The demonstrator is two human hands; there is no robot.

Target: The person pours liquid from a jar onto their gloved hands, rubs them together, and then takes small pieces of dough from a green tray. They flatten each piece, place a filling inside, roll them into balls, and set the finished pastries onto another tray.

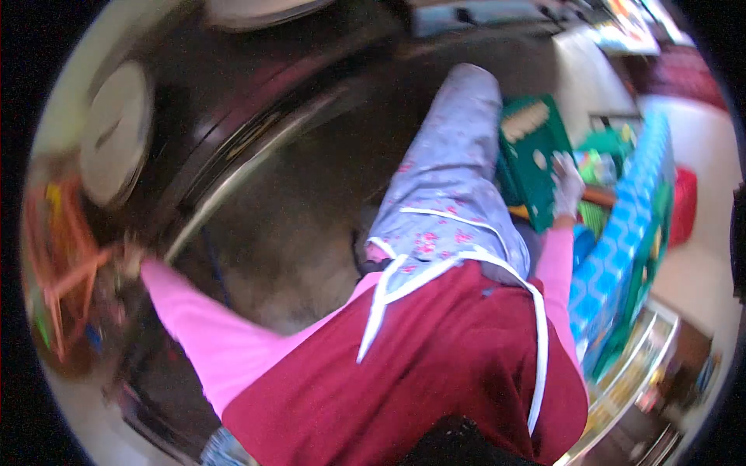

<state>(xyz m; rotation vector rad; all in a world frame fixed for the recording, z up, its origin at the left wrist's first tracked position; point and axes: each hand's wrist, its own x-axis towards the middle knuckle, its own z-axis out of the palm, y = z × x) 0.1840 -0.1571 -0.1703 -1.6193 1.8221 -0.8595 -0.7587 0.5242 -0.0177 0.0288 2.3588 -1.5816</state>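
My left hand (134, 252), at the end of a pink sleeve, is stretched out to the left and smeared by motion. It is right by an orange plastic frame (78, 272) with crossing bars; I cannot tell whether the fingers grip it. On the right, my right hand (569, 189) wears a white glove, its fingers over the side edge of a green tray (548, 175). The tray is tilted beside my leg. A pale, lumpy piece (525, 122) lies at its far end, with small white bits farther down.
A blue patterned cover (618, 264) runs along my right side, beside a red container (684, 206). Ahead and left is a dark surface with a long pale edge (233, 186). A round white lid-like thing (116, 136) is at the far left. My floral apron (443, 186) hangs in front.
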